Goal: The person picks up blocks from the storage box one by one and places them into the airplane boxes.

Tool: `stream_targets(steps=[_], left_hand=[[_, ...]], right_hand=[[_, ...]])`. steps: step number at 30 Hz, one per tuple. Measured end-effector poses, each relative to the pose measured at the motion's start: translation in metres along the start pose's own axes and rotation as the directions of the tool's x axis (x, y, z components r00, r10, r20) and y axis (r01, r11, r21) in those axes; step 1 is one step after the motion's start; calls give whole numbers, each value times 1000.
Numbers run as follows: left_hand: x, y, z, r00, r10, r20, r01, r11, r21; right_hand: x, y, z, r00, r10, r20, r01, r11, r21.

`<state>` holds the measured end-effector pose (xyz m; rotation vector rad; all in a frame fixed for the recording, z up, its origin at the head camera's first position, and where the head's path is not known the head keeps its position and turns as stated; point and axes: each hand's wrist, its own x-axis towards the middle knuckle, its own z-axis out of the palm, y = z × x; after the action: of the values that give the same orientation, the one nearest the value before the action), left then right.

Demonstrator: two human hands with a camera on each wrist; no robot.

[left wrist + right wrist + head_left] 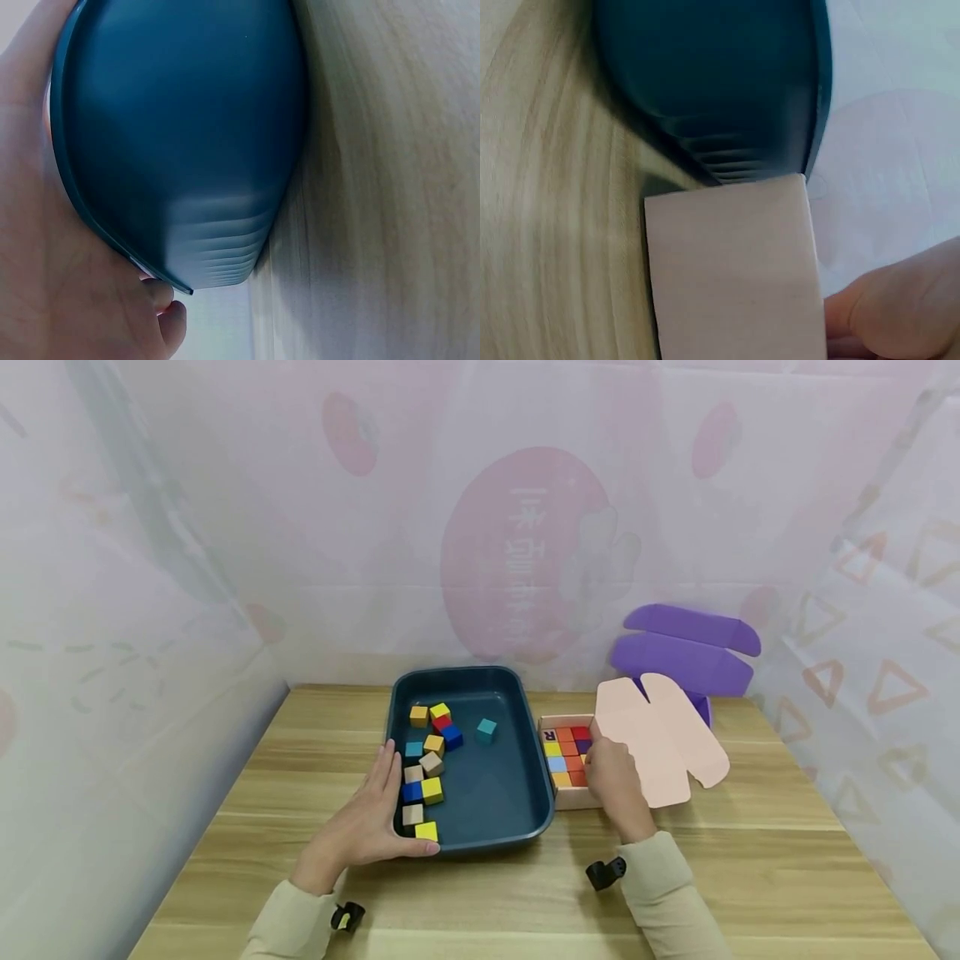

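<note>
Cubes (567, 748) are likely needing soft pushes; left hand (358, 823) is resting spread on tray (498, 842); right hand (620, 785) is partly covering box (576, 799), grip unclear.

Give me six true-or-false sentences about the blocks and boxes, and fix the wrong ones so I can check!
1. The left hand touches the dark tray. True.
2. The right hand is at the pink box. True.
3. The pink box is closed. False: its lid is open.
4. The pink box has no blocks in it. False: coloured blocks sit in rows inside.
5. A teal block lies apart from the other blocks in the dark tray. True.
6. Nothing stands behind the pink box's lid. False: a purple box does.
</note>
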<state>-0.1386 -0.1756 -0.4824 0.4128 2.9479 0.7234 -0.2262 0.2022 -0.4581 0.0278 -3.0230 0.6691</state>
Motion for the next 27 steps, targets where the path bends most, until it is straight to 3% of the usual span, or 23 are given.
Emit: stream_targets(steps=[7, 10, 13, 16, 19, 22, 27], left_hand=[[0, 0, 0, 1000, -1, 4, 1, 1000, 0], [0, -1, 0, 1000, -2, 4, 2, 1000, 1], [0, -1, 0, 1000, 4, 3, -4, 1000, 4], [0, -1, 0, 1000, 11, 1, -11, 1000, 0], [1, -1, -1, 1000, 15, -4, -15, 1000, 0], [1, -1, -1, 1000, 17, -9, -17, 1000, 4], [0, -1, -1, 1000, 26, -11, -25, 1000, 12]], right_hand=[[-6, -9, -9, 1000, -2, 29, 2, 1000, 17], [-11, -20, -13, 996, -87, 6, 87, 996, 32], [-14, -32, -16, 977, -214, -18, 215, 974, 65], [-19, -45, -16, 944, -331, -8, 330, 938, 107], [-24, -59, -15, 902, -428, 59, 411, 893, 186], [-29, -74, -10, 851, -499, 166, 447, 853, 269], [-35, -98, 8, 767, -565, 305, 491, 822, 289]])
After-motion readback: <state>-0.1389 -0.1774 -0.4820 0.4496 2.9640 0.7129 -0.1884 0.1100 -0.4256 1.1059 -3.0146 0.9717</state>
